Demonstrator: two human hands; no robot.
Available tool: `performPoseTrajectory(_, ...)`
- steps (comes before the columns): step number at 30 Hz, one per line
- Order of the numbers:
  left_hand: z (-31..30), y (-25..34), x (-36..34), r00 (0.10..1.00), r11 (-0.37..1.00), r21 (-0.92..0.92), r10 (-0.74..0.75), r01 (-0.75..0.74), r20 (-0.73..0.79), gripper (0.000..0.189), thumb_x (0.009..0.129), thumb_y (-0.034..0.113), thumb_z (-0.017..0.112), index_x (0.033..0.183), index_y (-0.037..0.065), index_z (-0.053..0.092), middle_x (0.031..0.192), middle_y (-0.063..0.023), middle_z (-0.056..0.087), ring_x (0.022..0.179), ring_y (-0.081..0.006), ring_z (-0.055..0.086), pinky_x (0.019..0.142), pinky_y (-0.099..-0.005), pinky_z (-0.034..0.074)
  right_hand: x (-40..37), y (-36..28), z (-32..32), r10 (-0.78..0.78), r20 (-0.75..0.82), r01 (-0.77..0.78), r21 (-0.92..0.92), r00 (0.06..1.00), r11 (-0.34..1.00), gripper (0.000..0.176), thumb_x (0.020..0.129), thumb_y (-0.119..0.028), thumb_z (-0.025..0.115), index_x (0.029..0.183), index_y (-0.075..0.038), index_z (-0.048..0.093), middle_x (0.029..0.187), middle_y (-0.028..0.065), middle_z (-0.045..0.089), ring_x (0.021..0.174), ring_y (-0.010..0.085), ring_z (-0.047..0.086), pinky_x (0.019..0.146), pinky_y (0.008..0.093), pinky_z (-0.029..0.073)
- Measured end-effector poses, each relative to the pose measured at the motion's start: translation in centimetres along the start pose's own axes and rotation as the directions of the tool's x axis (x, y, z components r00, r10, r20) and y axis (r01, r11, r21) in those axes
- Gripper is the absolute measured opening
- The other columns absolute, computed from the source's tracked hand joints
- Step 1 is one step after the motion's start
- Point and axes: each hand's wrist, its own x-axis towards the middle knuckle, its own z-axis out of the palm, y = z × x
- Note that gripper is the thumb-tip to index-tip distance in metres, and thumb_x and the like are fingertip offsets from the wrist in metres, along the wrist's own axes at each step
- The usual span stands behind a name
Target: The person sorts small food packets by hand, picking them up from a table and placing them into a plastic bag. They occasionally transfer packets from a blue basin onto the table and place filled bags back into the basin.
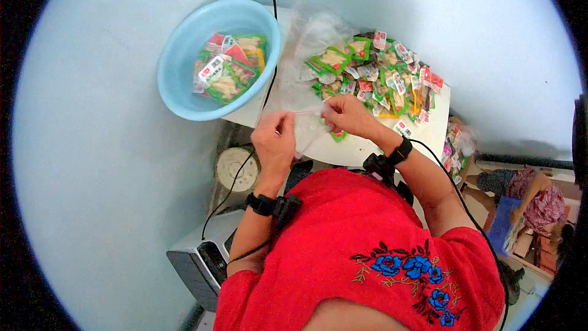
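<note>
A clear plastic bag is stretched between my two hands above the front of the white table. My left hand pinches one side of its edge. The other side is pinched in my right hand, fingers closed. Behind and right of my hands lies a heap of small food packets with green, red and yellow edges. More clear plastic bags lie at the heap's left. A light blue basin at the left holds several similar packets.
Black cables run beside the basin and from my wrists. Below the table are a round whitish object and a grey machine. At the right stands a container of packets, with a person in patterned clothing beyond.
</note>
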Motion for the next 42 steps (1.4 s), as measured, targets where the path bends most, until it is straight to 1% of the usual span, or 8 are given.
performPoseTrajectory(3,-0.3,0.9,0.2,1.0,1.0,-0.004,-0.018,0.018,0.007,0.007,0.081,0.007,0.066,0.086,0.002,0.064,0.073,-0.0113,0.06,0.062,-0.0248,0.059,0.057,-0.0346,0.046,0.3,3.1,-0.2,-0.233,-0.05,0.196,-0.389,0.971,0.9,0.025,0.083,-0.021,0.06,0.077,0.003,0.063,0.058,0.0106,0.06,0.058,0.0254,0.064,0.055,0.0382,0.05)
performPoseTrajectory(9,2.1,0.6,-1.9,0.971,0.995,0.059,0.071,-0.086,0.228,0.01,0.081,0.008,0.066,0.09,0.006,0.061,0.08,-0.0103,0.059,0.066,-0.029,0.059,0.056,-0.037,0.046,-1.5,1.6,0.2,-0.161,-0.241,0.085,-0.299,0.957,0.95,0.027,0.076,-0.022,0.069,0.09,0.0,0.06,0.081,0.0147,0.064,0.073,0.0336,0.061,0.066,0.041,0.05)
performPoseTrajectory(12,3.0,0.6,-2.1,0.971,0.994,0.06,0.075,-0.09,0.226,0.009,0.081,0.009,0.066,0.088,0.004,0.062,0.078,-0.0111,0.061,0.061,-0.0255,0.06,0.054,-0.0351,0.047,-1.9,1.3,0.2,-0.416,-0.413,0.181,-0.499,0.81,0.848,0.032,0.073,-0.021,0.073,0.095,-0.003,0.058,0.091,0.014,0.062,0.079,0.0314,0.06,0.069,0.0403,0.05)
performPoseTrajectory(16,4.3,0.6,-2.2,0.975,0.991,0.082,0.091,-0.11,0.204,0.009,0.081,0.008,0.066,0.088,0.004,0.062,0.077,-0.0114,0.061,0.06,-0.0257,0.06,0.054,-0.0358,0.047,-2.9,1.7,-0.7,-0.722,-0.214,0.516,-0.571,0.658,0.639,0.025,0.074,-0.016,0.071,0.093,-0.004,0.059,0.093,0.0135,0.061,0.083,0.0315,0.061,0.07,0.0386,0.051)
performPoseTrajectory(21,6.1,1.7,-2.5,0.977,0.99,0.14,0.005,-0.036,0.212,0.01,0.081,0.009,0.065,0.089,0.004,0.062,0.078,-0.011,0.061,0.062,-0.027,0.06,0.056,-0.0369,0.048,-3.8,3.6,-0.6,-0.62,0.142,0.6,-0.486,0.772,0.635,0.019,0.078,-0.008,0.065,0.096,-0.003,0.06,0.1,0.0143,0.061,0.088,0.0338,0.061,0.073,0.04,0.052)
performPoseTrajectory(29,7.2,2.9,-3.6,0.937,0.983,0.181,-0.084,0.022,0.339,0.022,0.083,0.009,0.061,0.105,0.008,0.057,0.096,-0.0126,0.059,0.074,-0.0293,0.061,0.06,-0.0388,0.05,-3.8,6.1,-1.2,-0.41,0.12,0.408,-0.528,0.904,0.745,0.063,0.078,0.002,0.056,0.136,-0.016,0.038,0.124,0.0151,0.054,0.092,0.038,0.061,0.069,0.0442,0.053)
performPoseTrajectory(35,7.2,3.8,-4.3,0.862,0.866,0.373,0.117,-0.332,0.494,0.031,0.079,0.009,0.064,0.108,0.008,0.055,0.127,-0.0192,0.049,0.077,-0.034,0.061,0.061,-0.0407,0.053,-2.6,8.9,-1.0,-0.472,0.091,0.457,-0.463,0.877,0.76,0.076,0.073,0.008,0.053,0.142,-0.017,0.031,0.132,0.0165,0.048,0.09,0.0403,0.061,0.065,0.0451,0.053)
performPoseTrajectory(42,8.3,3.9,-6.8,0.871,0.828,0.557,-0.224,-0.067,0.438,0.04,0.079,0.007,0.061,0.118,0.005,0.054,0.141,-0.0241,0.038,0.101,-0.0402,0.06,0.073,-0.0437,0.054,-3.4,9.0,-0.7,-0.491,0.151,0.505,-0.428,0.858,0.75,0.078,0.071,0.006,0.056,0.142,-0.014,0.03,0.128,0.0184,0.05,0.091,0.0403,0.061,0.067,0.0455,0.053)
